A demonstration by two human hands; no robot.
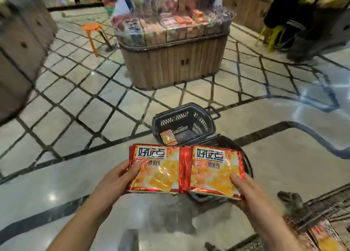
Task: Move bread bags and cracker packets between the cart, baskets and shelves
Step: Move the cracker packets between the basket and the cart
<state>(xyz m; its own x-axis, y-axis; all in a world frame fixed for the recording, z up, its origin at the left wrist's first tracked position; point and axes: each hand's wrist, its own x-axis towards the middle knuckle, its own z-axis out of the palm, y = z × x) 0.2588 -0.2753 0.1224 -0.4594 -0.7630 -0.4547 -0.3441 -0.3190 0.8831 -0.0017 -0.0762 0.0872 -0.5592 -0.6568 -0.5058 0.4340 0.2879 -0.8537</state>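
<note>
Fingers: left hand (115,178), right hand (246,192) each pinch red-orange foil cracker packets (159,167) | black slotted plastic basket (181,118) just ahead, below, midway between hands

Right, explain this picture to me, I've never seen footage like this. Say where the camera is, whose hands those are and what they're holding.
There is no machine here: a person wears one wide-angle camera on the head, looking forward and down, so you see that person's own arms. The left hand and the right hand grip red and orange cracker packets, the left packet and the right packet, held side by side above the shop floor. Just beyond them a dark basket stands on the tiles with one small orange packet inside. A wire cart shows at the lower right corner, and a wooden display stand full of wrapped goods stands further off.
</note>
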